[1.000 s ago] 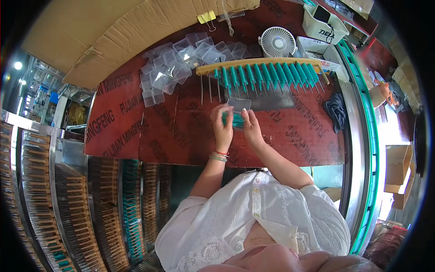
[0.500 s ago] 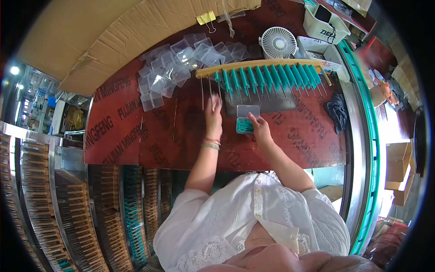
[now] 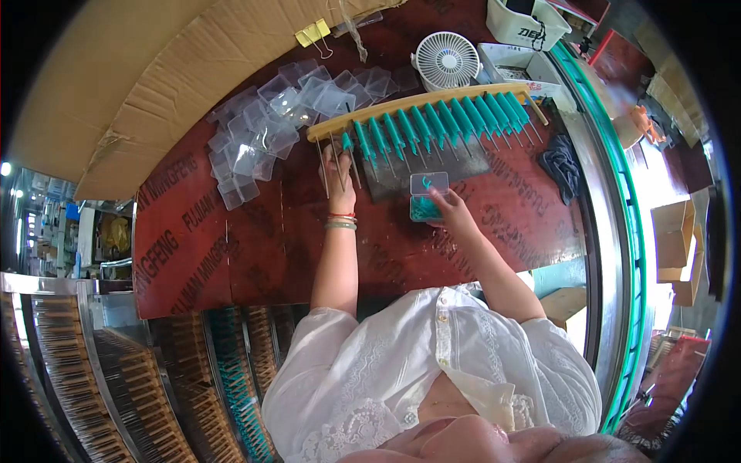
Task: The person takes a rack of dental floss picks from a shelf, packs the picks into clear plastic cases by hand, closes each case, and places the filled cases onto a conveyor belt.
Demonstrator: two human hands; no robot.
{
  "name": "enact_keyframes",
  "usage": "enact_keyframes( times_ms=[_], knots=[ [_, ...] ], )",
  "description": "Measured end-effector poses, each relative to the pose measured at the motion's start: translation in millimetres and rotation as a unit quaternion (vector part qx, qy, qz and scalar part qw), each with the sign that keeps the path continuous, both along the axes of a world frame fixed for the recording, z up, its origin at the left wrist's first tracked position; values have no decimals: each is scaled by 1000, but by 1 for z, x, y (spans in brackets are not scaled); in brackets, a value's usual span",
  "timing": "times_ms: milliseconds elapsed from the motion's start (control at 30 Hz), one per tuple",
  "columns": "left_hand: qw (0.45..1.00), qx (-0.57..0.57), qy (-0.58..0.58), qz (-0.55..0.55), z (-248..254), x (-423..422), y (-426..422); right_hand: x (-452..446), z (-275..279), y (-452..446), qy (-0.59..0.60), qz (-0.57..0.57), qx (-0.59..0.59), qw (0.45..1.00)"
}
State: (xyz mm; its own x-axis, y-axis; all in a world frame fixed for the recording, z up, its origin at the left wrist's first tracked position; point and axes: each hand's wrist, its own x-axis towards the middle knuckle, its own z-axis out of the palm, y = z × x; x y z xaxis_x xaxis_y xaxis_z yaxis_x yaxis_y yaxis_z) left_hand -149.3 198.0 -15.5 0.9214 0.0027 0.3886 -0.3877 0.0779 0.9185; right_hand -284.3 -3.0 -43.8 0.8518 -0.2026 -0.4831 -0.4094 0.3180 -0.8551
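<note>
A small clear plastic box [image 3: 417, 217] with its lid raised holds a pile of teal pieces [image 3: 426, 207]. My right hand [image 3: 454, 210] grips its right side, thumb near the hinge. One loose teal piece shows against the lid [image 3: 429, 178]. My left hand [image 3: 335, 171] is up among the metal rods at the left end of a wooden rack bar [image 3: 421, 106]. Its fingers are curled beside a rod carrying a small teal part [image 3: 346, 143]; what they pinch is hidden. Rows of teal strips [image 3: 440, 123] fill the other rods.
Many empty clear boxes [image 3: 258, 131] lie heaped behind my left hand. A white fan [image 3: 447, 61] and a white bin [image 3: 529, 25] stand at the back. A dark cloth [image 3: 562, 170] lies right. Racks of wooden bars [image 3: 131, 386] fill the lower left.
My left hand has moved up to the rods from just below them, its fingers now curled. A loose teal piece now shows against the lid. The whole view has shifted a little.
</note>
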Motion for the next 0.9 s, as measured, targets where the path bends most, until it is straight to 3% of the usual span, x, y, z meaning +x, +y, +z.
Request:
enact_keyframes(
  times_ms=[133,367,467,567,633,733,900],
  knots=[
    [998,-57,38,-12,-16,-14,7,-4,6,-6,-10,41,88,995],
    [994,-93,56,-16,-5,-108,3,-7,-33,-11,-88,85,73,990],
    [998,17,-56,-30,-5,-123,-4,-5,-24,-13,-115,111,65,985],
    [995,66,-64,-27,5,-117,4,-9,-12,-7,-133,140,58,979],
    [993,94,-68,-28,17,-115,4,-8,-8,-6,-119,116,124,978],
    [898,382,-209,-70,39,-116,-6,-7,-11,-2,-108,85,139,981],
    [843,473,-236,-103,49,-111,-26,2,-34,2,-142,57,44,987]
  ],
)
